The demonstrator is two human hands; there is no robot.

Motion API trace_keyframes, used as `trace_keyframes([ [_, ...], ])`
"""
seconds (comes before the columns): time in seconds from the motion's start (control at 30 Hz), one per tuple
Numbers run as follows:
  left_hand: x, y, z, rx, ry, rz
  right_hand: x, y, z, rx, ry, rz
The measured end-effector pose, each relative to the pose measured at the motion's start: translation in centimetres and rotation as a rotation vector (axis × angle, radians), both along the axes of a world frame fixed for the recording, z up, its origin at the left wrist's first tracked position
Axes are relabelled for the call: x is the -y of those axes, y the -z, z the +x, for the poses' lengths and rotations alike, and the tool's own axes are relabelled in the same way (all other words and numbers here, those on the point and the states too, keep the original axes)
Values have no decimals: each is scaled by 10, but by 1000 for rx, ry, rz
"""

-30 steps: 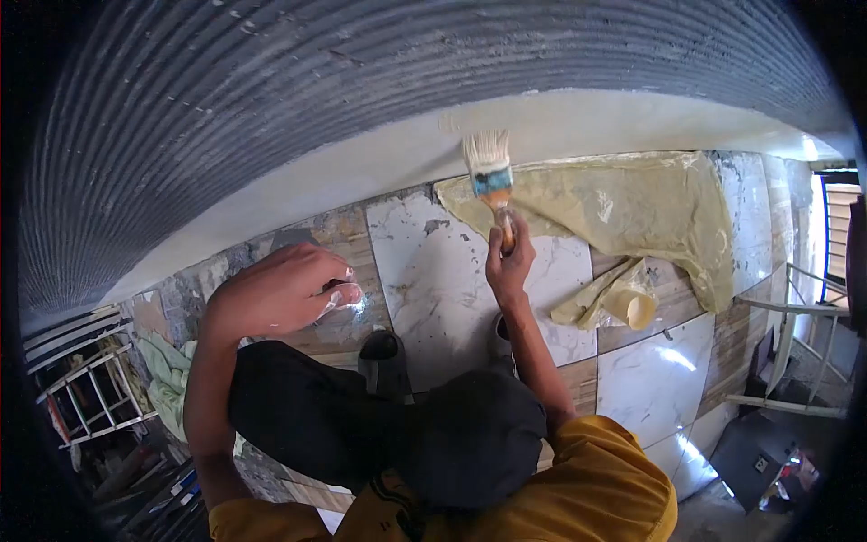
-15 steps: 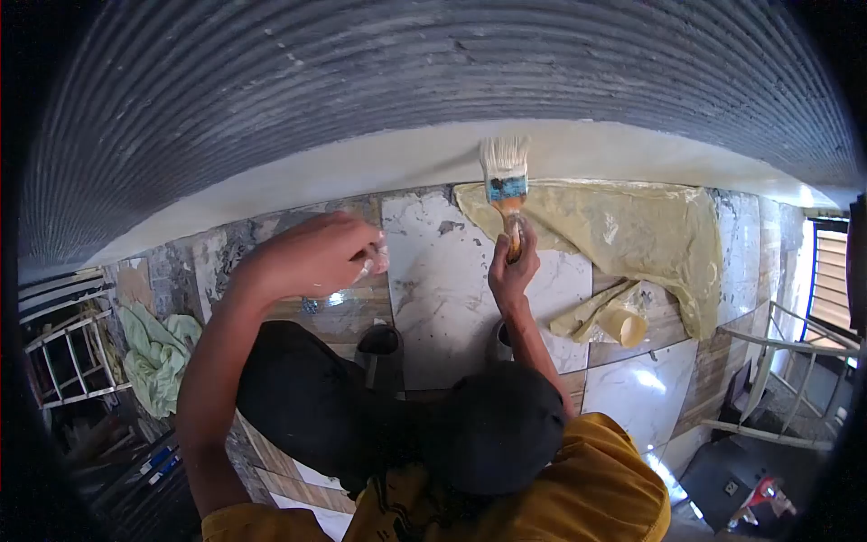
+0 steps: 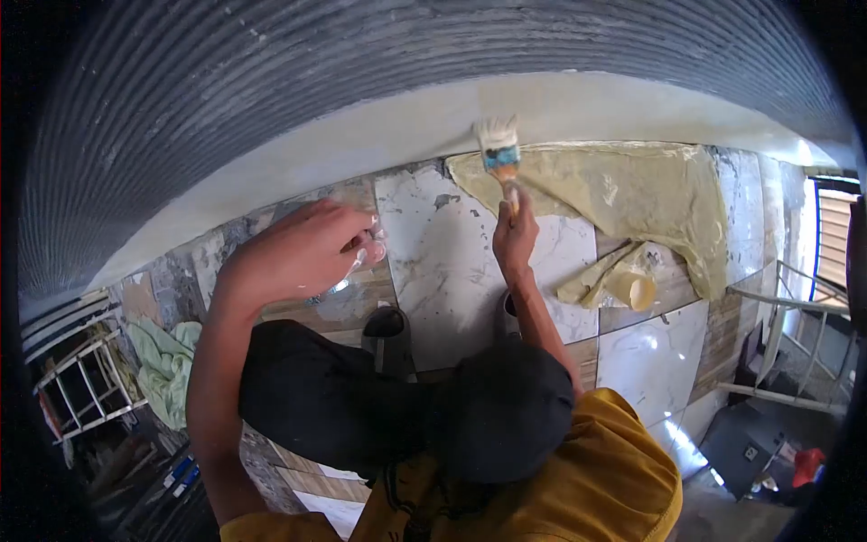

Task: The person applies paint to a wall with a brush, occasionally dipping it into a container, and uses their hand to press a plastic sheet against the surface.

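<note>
My right hand (image 3: 516, 242) is wrapped round the wooden handle of a paintbrush (image 3: 501, 155), which has a blue ferrule band and whitish, paint-coated bristles. The bristles overlap the smooth cream strip (image 3: 388, 122) along the foot of the wall and are a little blurred. On the left, my left hand (image 3: 312, 248) hovers over the floor with its fingers curled in and white smears on the fingertips. Whether those fingers hold anything I cannot tell. Below the brush, a yellowish plastic sheet (image 3: 632, 190) lies along the wall's base.
Above the cream strip rises a grey ribbed wall (image 3: 433, 45). A cream cup (image 3: 641, 292) rests at the sheet's lower end on the tiled floor (image 3: 442, 262). Green cloth (image 3: 167, 370) and a metal rack (image 3: 86, 384) are at left; a metal frame (image 3: 795, 307) stands at right.
The camera view has shifted, so the wall and floor sit higher in the picture. The brush has tipped slightly left, still in my right hand. My left hand stays curled.
</note>
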State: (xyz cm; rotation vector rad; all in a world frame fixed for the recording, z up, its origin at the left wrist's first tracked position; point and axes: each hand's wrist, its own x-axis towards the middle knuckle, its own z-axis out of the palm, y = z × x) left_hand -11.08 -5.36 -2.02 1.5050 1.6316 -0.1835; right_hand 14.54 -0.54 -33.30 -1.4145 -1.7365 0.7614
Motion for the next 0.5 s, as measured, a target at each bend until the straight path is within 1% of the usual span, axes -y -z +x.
trace_keyframes([
  [0.03, 1, -4, 1, -30, -1, -27, 6, 6, 3, -9, 12, 3],
  [0.07, 7, -3, 0, -39, 12, -30, 19, 10, 11, 20, 8, -110],
  [0.1, 14, 3, -5, -29, -25, 4, 27, 12, 15, 45, 5, -217],
  [0.13, 16, 6, -9, -14, -64, 36, 35, 11, 18, 36, 15, -216],
  [0.2, 14, 5, -11, -9, -47, 13, 51, 3, 34, -132, -7, 1],
  [0.23, 13, 5, -8, 0, -33, -14, 52, -12, 36, -222, -2, -69],
  [0.27, 9, 6, -5, 2, -12, -25, 47, -12, 34, -221, 21, -78],
  [0.33, -1, 8, 3, -25, -47, -126, 20, -7, 25, -199, 41, 80],
  [0.37, -1, 12, 5, -23, -28, -138, 5, -6, 22, -129, 52, -67],
  [0.4, -1, 17, 5, -14, -57, -114, -8, -6, 19, -66, 64, -212],
  [0.43, -2, 21, 5, -6, -83, -90, -12, -5, 23, -55, 62, -298],
  [0.47, 0, 23, 6, -12, -57, -95, -4, -5, 33, -62, 87, -302],
  [0.5, 3, 24, 5, -3, -107, -71, 7, -4, 42, -106, 94, -240],
])
